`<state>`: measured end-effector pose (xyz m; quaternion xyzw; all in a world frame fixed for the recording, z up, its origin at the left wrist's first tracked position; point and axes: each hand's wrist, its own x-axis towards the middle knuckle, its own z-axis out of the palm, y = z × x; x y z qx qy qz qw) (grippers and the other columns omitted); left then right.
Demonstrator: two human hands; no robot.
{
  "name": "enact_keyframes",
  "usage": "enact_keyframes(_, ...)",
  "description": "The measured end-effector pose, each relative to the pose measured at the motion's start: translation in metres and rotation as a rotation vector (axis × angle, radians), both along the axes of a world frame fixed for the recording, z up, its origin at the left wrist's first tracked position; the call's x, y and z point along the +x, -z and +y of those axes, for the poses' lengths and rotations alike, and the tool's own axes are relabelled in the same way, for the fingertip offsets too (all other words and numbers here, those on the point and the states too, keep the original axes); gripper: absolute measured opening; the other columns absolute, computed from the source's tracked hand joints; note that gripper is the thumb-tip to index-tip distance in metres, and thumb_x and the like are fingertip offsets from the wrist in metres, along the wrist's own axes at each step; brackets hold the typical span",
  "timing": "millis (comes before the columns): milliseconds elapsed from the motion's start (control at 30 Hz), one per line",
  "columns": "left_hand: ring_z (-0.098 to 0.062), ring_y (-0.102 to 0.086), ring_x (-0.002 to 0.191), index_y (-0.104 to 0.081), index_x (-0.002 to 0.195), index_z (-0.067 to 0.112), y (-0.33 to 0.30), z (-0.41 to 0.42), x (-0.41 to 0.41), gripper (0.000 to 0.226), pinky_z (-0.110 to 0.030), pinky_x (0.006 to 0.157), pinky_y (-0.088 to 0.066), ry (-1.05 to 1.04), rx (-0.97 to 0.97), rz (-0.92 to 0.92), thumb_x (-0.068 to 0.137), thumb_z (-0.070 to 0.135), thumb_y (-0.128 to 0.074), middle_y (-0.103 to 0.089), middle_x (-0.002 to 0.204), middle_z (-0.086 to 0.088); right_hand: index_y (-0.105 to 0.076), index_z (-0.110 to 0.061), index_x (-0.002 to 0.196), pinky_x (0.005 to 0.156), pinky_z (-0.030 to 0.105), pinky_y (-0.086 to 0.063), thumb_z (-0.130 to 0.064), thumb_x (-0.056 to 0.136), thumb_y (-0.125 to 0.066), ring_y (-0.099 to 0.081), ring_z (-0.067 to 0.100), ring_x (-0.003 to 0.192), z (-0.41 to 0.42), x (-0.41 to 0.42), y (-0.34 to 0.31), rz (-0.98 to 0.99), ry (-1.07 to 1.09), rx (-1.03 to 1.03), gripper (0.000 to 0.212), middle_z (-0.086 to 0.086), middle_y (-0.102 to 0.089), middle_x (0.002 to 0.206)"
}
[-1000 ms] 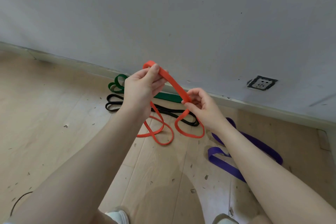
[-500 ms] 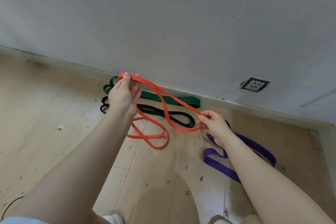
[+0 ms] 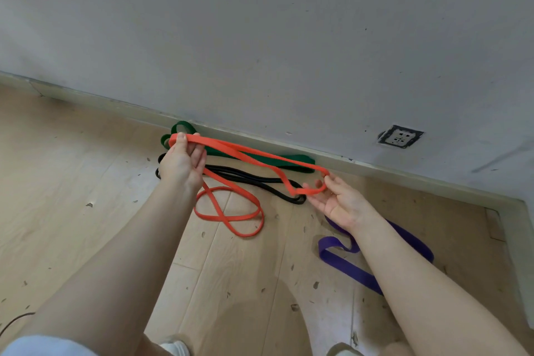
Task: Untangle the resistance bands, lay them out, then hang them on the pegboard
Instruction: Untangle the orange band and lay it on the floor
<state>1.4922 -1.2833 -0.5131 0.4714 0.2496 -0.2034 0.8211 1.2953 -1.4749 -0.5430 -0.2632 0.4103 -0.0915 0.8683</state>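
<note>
2 hands point(image 3: 182, 166) point(image 3: 341, 202) on 1 orange band point(image 3: 260, 157)

The orange band point(image 3: 245, 153) is stretched in the air above the black band point(image 3: 260, 179), its slack looped beside it. The green band point(image 3: 289, 159) lies behind the black one; the purple band point(image 3: 346, 266) lies right of it.
</note>
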Motion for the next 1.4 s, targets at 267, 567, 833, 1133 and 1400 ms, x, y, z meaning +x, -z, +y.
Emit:
enact_keyframes(267, -0.011, -0.066, 0.086, -0.056, 0.109, 0.013, 0.01, 0.015, 0.016, 0.02, -0.029, 0.092, -0.046, -0.107, -0.019, 0.083, 0.096, 0.029, -0.049, -0.068, 0.09, 0.003, -0.059, 0.0, 0.105, 0.032, 0.012, -0.029, -0.015, 0.091, -0.047, -0.036, 0.003, 0.033, -0.019, -0.017, -0.003, -0.026, -0.226, -0.032, 0.024, 0.002, -0.058, 0.063)
enact_keyframes(567, -0.009, -0.066, 0.072, -0.055, 0.112, 0.011, 0.018, 0.022, 0.018, 0.024, -0.031, 0.09, -0.048, -0.153, -0.078, 0.113, 0.095, 0.028, -0.051, -0.069, 0.084, 0.002, -0.063, -0.015, 0.098, 0.076, 0.032, -0.055, -0.005, 0.09, -0.054, -0.059, 0.017, 0.077, -0.014, -0.026, 0.012, 0.463, -0.586, -0.962, 0.016, 0.006, -0.062, 0.089)
enact_keyframes(833, -0.015, -0.065, 0.083, -0.052, 0.12, 0.007, 0.021, 0.024, 0.017, 0.029, -0.036, 0.09, -0.052, -0.151, -0.139, 0.107, 0.096, 0.024, -0.049, -0.067, 0.091, -0.003, -0.057, 0.001, 0.103, 0.053, 0.025, -0.056, -0.005, 0.091, -0.054, -0.066, 0.015, 0.064, -0.022, -0.029, 0.022, 0.257, -0.046, -0.152, 0.014, 0.01, -0.063, 0.081)
enact_keyframes(1133, -0.014, -0.065, 0.084, -0.053, 0.109, 0.006, 0.021, 0.019, 0.009, 0.018, -0.033, 0.082, -0.056, -0.133, -0.047, 0.052, 0.096, 0.019, -0.05, -0.066, 0.093, -0.006, -0.052, -0.006, 0.105, 0.037, 0.018, -0.037, -0.022, 0.098, -0.045, -0.037, 0.007, 0.04, -0.026, -0.031, 0.028, 0.422, -0.178, -0.025, 0.018, -0.004, -0.041, 0.05)
enact_keyframes(1400, -0.014, -0.067, 0.087, -0.06, 0.088, 0.008, -0.023, 0.0, 0.001, 0.018, -0.026, 0.069, -0.057, -0.029, 0.053, -0.276, 0.097, 0.018, -0.049, -0.067, 0.09, -0.007, -0.053, -0.004, 0.108, 0.03, 0.015, -0.028, -0.025, 0.098, -0.045, -0.035, 0.006, 0.042, -0.025, -0.034, 0.031, 0.365, -0.234, -0.126, 0.025, 0.002, -0.051, 0.061)
